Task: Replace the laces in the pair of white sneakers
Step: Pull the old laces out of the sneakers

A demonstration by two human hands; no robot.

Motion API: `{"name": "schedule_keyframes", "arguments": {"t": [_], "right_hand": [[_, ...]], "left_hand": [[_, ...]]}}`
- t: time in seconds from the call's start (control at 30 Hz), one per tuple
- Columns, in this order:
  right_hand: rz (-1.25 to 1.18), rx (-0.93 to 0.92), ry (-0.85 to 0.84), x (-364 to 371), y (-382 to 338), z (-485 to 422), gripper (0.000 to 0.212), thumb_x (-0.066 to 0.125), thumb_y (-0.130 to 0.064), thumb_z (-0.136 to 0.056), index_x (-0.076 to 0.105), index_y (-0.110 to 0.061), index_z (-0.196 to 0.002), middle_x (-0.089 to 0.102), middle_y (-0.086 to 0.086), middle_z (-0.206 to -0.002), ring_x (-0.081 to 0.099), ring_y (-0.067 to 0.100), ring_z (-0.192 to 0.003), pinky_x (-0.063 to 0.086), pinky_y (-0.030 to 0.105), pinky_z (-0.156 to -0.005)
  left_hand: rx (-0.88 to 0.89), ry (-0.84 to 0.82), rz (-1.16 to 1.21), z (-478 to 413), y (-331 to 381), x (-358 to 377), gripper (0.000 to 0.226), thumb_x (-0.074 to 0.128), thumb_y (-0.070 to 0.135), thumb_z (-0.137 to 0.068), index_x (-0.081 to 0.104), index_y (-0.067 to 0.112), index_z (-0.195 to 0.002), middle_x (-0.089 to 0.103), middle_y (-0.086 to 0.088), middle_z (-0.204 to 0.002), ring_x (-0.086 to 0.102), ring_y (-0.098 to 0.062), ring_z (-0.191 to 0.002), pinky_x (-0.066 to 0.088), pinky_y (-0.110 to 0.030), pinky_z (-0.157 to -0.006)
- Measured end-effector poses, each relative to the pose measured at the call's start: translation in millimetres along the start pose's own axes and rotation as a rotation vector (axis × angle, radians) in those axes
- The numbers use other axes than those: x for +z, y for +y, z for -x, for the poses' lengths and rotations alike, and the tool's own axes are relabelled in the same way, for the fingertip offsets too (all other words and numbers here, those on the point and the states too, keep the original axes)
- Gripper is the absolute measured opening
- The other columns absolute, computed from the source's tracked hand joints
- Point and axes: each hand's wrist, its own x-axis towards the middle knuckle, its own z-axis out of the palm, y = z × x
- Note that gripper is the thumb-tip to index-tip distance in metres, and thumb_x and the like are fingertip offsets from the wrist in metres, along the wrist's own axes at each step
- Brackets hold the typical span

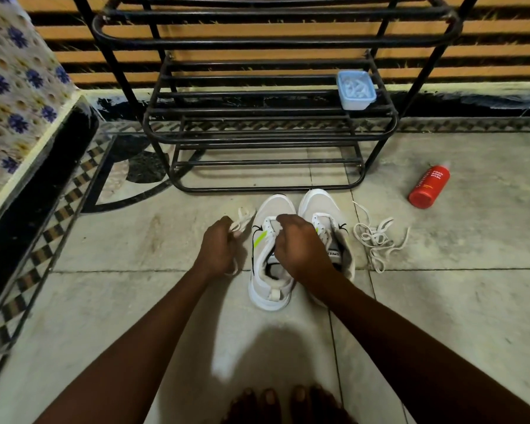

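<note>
- Sneakers (274,209): two, white, set side by side on the tiled floor (456,301) just in front of the shoe rack (270,130); toes toward the rack, heels toward the person, long axes running straight away from the body
- left sneaker (270,286) is bracketed by both hands; right sneaker (318,205) is just beside it, partly covered by the right wrist
- left hand (219,247) is clenched round a bunched lace (242,215), held just left of the left sneaker, level with its eyelets
- right hand (300,244) is curled over the left sneaker's eyelet row and tongue; what is pinched beneath is hidden, possibly a lace end, so the grip cannot be told
- Next move, as judged: held lace is to be carried rightward to the toe-end eyelets; the right hand is the nearer to them
- Count: 2 sneakers; 2 laces, one held, the other a loose lace pile (377,240) on the floor right of the right sneaker; 1 red bottle (429,186) lying on its side, well apart; 1 blue tub (356,90) on the rack; 1 rack
</note>
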Motion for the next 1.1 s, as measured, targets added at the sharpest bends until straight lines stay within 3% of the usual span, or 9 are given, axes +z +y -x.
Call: {"name": "schedule_keyframes", "arguments": {"t": [0.07, 0.2, 0.33, 0.43, 0.57, 0.77, 0.83, 1.0, 1.1], "right_hand": [[-0.13, -0.032, 0.061, -3, 2, -6, 0.047, 0.052, 0.003, -0.079, 0.059, 0.005, -0.126, 0.064, 0.024, -0.119, 0.061, 0.041, -0.111, 0.049, 0.046, -0.097], [-0.465, -0.028, -0.063, -13, -1, -19, 0.07, 0.055, 0.006, -0.074, 0.049, -0.014, -0.141, 0.063, 0.009, -0.127, 0.062, 0.027, -0.118, 0.051, 0.047, -0.1], [-0.661, -0.029, -0.045, -23, -1, -25, 0.035, 0.064, -0.018, -0.08, 0.064, -0.029, -0.113, 0.072, -0.009, -0.1, 0.068, 0.01, -0.093, 0.054, 0.036, -0.086], [-0.707, 0.035, 0.011, -30, 9, -20, 0.015, 0.062, -0.03, -0.092, 0.071, -0.019, -0.096, 0.076, -0.002, -0.086, 0.074, 0.018, -0.082, 0.059, 0.041, -0.075], [-0.749, 0.11, 0.12, -44, 29, -9, 0.021, 0.058, -0.022, -0.1, 0.069, -0.023, -0.082, 0.073, -0.002, -0.07, 0.071, 0.014, -0.064, 0.056, 0.028, -0.059], [-0.865, 0.211, 0.242, -79, 72, 8, 0.02, 0.055, -0.013, -0.102, 0.067, -0.001, -0.091, 0.067, 0.016, -0.068, 0.065, 0.024, -0.055, 0.053, 0.034, -0.055], [-0.878, 0.282, 0.293, -91, 91, 15, 0.023, 0.056, -0.013, -0.102, 0.065, 0.006, -0.091, 0.065, 0.017, -0.068, 0.063, 0.023, -0.056, 0.053, 0.034, -0.056], [-0.838, 0.49, 0.359, -101, 138, 30, 0.022, 0.061, -0.016, -0.099, 0.07, 0.001, -0.087, 0.069, 0.022, -0.07, 0.067, 0.03, -0.059, 0.06, 0.041, -0.058], [-0.718, 0.645, 0.427, -101, 165, 36, 0.021, 0.056, -0.008, -0.09, 0.072, -0.008, -0.075, 0.071, 0.014, -0.063, 0.072, 0.031, -0.059, 0.061, 0.041, -0.056]], "left_hand": [[0.057, 0.034, 0.234, 6, 18, -13, 0.012, 0.058, 0.012, -0.099, 0.057, 0.009, -0.088, 0.059, 0.003, -0.076, 0.053, -0.01, -0.072, 0.038, -0.034, -0.067], [0.271, -0.061, 0.441, 15, 65, -37, 0.013, 0.055, 0.02, -0.102, 0.06, 0.016, -0.09, 0.057, 0.015, -0.075, 0.051, -0.004, -0.073, 0.039, -0.025, -0.069], [0.393, -0.061, 0.515, 14, 104, -47, 0.01, 0.053, 0.017, -0.104, 0.062, 0.013, -0.104, 0.062, 0.013, -0.089, 0.059, -0.007, -0.085, 0.045, -0.027, -0.079], [0.383, -0.025, 0.553, 8, 126, -43, 0.02, 0.049, 0.015, -0.107, 0.056, 0.011, -0.125, 0.062, 0.004, -0.1, 0.059, -0.01, -0.09, 0.05, -0.031, -0.082], [0.23, -0.071, 0.737, -1, 162, -26, 0.022, 0.045, 0.011, -0.109, 0.063, 0.006, -0.121, 0.062, -0.008, -0.088, 0.059, -0.019, -0.077, 0.05, -0.034, -0.072], [-0.362, -0.244, 1.282, -15, 227, 21, 0.023, 0.041, 0.013, -0.109, 0.058, 0.008, -0.095, 0.048, -0.015, -0.071, 0.049, -0.023, -0.055, 0.046, -0.026, -0.044], [-0.42, -0.287, 1.281, -20, 246, 39, 0.024, 0.04, 0.013, -0.11, 0.057, 0.007, -0.094, 0.048, -0.016, -0.074, 0.048, -0.025, -0.055, 0.046, -0.026, -0.044], [-0.466, -0.362, 1.029, -35, 272, 92, 0.019, 0.046, 0.009, -0.106, 0.059, 0.001, -0.116, 0.058, -0.02, -0.076, 0.056, -0.03, -0.06, 0.046, -0.043, -0.073], [-0.49, -0.473, 0.888, -42, 275, 115, 0.02, 0.052, 0.015, -0.105, 0.055, 0.0, -0.118, 0.054, -0.017, -0.078, 0.052, -0.026, -0.064, 0.042, -0.036, -0.066]]}}
